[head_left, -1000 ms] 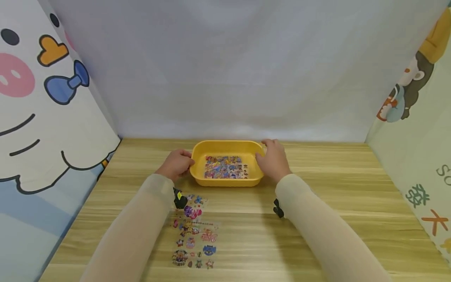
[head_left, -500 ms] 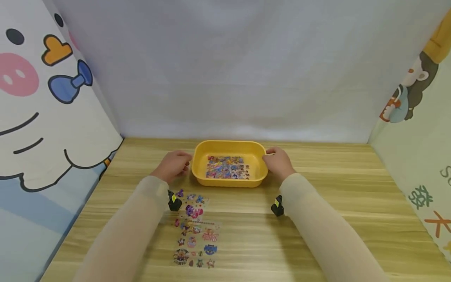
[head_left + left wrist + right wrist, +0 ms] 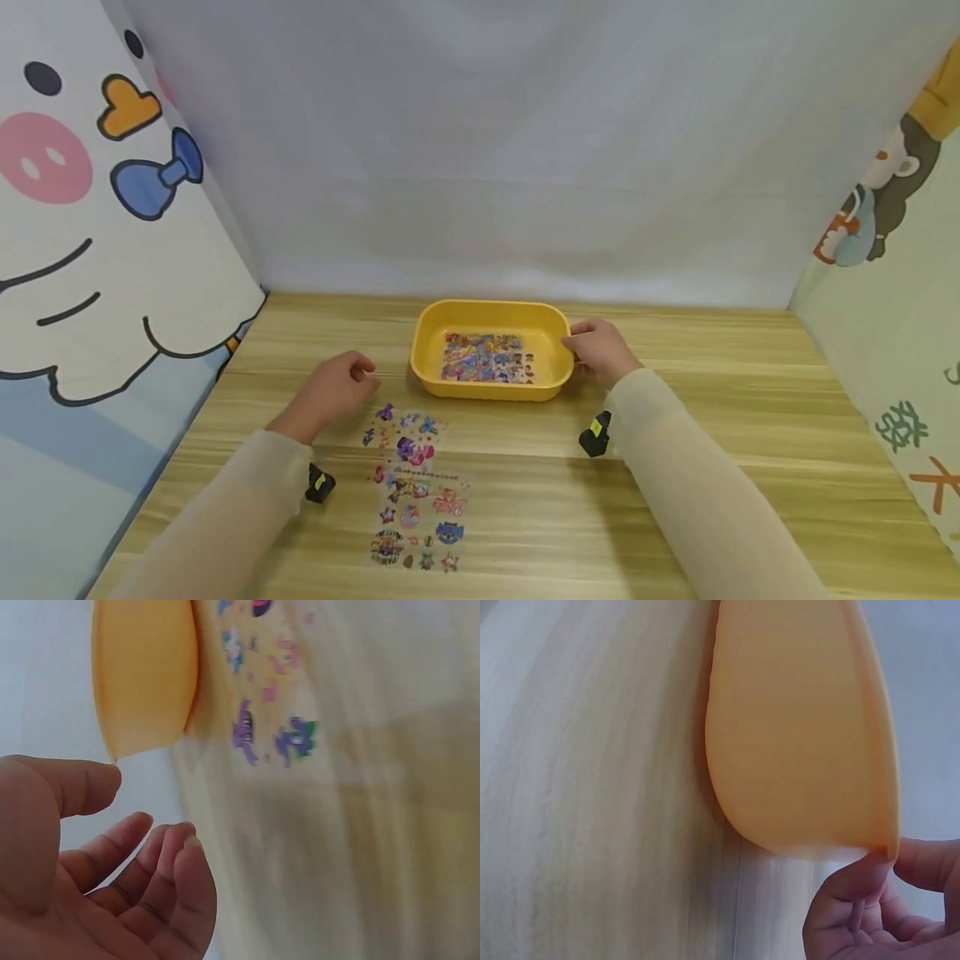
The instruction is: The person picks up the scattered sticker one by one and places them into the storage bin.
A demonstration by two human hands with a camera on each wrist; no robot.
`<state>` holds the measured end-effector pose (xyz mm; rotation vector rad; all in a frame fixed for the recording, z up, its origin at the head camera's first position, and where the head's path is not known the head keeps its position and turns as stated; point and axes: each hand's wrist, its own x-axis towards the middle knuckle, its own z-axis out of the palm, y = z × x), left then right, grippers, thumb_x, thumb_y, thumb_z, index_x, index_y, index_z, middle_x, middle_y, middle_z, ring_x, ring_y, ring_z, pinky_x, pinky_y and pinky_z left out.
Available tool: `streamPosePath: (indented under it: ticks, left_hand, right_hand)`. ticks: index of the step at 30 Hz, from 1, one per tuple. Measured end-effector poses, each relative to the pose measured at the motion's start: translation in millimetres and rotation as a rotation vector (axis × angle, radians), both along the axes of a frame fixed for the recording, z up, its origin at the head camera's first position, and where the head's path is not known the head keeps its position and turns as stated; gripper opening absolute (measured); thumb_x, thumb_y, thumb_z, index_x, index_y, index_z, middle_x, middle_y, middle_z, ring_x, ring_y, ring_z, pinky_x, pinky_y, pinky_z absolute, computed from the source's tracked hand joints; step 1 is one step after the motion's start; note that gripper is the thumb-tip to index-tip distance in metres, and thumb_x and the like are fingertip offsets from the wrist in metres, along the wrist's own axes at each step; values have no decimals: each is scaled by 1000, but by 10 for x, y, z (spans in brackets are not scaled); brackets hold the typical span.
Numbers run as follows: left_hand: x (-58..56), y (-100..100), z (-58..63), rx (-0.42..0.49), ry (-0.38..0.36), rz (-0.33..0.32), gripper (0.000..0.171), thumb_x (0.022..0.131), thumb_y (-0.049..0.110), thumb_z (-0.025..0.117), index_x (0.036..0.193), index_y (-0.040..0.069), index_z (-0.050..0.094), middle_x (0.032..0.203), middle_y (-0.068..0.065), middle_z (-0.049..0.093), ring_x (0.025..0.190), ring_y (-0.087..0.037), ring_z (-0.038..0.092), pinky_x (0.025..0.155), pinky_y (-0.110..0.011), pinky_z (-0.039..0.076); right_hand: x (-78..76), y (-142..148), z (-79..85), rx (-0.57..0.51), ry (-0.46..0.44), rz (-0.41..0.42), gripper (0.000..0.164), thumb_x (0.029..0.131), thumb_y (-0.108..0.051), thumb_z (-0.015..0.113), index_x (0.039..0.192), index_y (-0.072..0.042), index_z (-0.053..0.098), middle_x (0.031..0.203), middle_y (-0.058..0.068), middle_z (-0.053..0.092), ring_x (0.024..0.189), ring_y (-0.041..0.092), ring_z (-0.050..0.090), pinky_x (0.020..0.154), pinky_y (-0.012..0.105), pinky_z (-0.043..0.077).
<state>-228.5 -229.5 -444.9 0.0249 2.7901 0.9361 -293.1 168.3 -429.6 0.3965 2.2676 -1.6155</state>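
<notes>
A yellow plastic tray [image 3: 491, 390] sits on the table near the back, with clear sticker sheets [image 3: 483, 357] lying inside it. My right hand [image 3: 602, 348] pinches the tray's right rim between thumb and fingers, as the right wrist view shows up close. My left hand [image 3: 333, 390] is apart from the tray, to its left, with loosely bent fingers and nothing between them. Close to that hand lies a clear sheet of pony stickers [image 3: 408, 437]. Just in front of it is another clear sticker sheet [image 3: 420, 525], printed with badges and small characters; the two seem to meet or overlap.
The wood-grain table [image 3: 720, 467] ends at a white cloth backdrop [image 3: 517, 150]. Cartoon-printed panels stand at the left [image 3: 112, 275] and at the right [image 3: 885, 333]. A small black device [image 3: 596, 433] hangs under each wrist.
My left hand has let go of the tray's left rim and moved left and nearer to me. My right hand has stayed at the right rim, its fingers shifting from inside the tray to the edge.
</notes>
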Motion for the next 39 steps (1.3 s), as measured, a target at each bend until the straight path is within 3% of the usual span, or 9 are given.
streamPosePath:
  ticks: [6, 12, 22, 29, 39]
  left_hand:
    - [240, -92, -144, 11, 38, -6, 36, 100, 23, 63, 126, -2, 63, 110, -14, 65, 101, -30, 62, 87, -49, 51]
    - [403, -88, -172, 42, 12, 8, 40, 98, 24, 67, 128, -1, 61, 112, -13, 63, 103, -31, 61, 88, -50, 50]
    - [692, -36, -129, -139, 40, 7, 44, 93, 24, 74, 124, -6, 62, 104, -12, 62, 90, -27, 59, 82, -51, 50]
    - [883, 31, -106, -174, -4, 57, 50, 90, 26, 73, 126, -6, 62, 105, -12, 63, 90, -27, 61, 81, -52, 52]
    - [1013, 110, -194, -254, 8, 87, 56, 88, 33, 78, 125, -5, 62, 112, -20, 65, 98, -39, 66, 83, -57, 53]
  right_hand:
    - [3, -13, 10, 0, 3, -11, 30, 104, -9, 61, 130, 3, 51, 114, 16, 54, 88, 24, 55, 70, 30, 52]
    - [3, -16, 18, 3, -15, -26, 27, 103, -10, 62, 127, 1, 53, 112, 15, 55, 84, 23, 55, 68, 30, 52]
    - [15, -29, 25, 1, -22, -43, 27, 103, -9, 61, 127, 0, 52, 112, 14, 53, 81, 22, 53, 69, 30, 50]
    - [9, -25, 22, 7, -20, -41, 27, 104, -10, 61, 127, 0, 52, 112, 14, 53, 81, 21, 53, 69, 30, 51]
    - [4, -24, 5, 7, -12, -35, 26, 104, -10, 61, 127, 0, 52, 112, 14, 53, 81, 21, 53, 69, 30, 51]
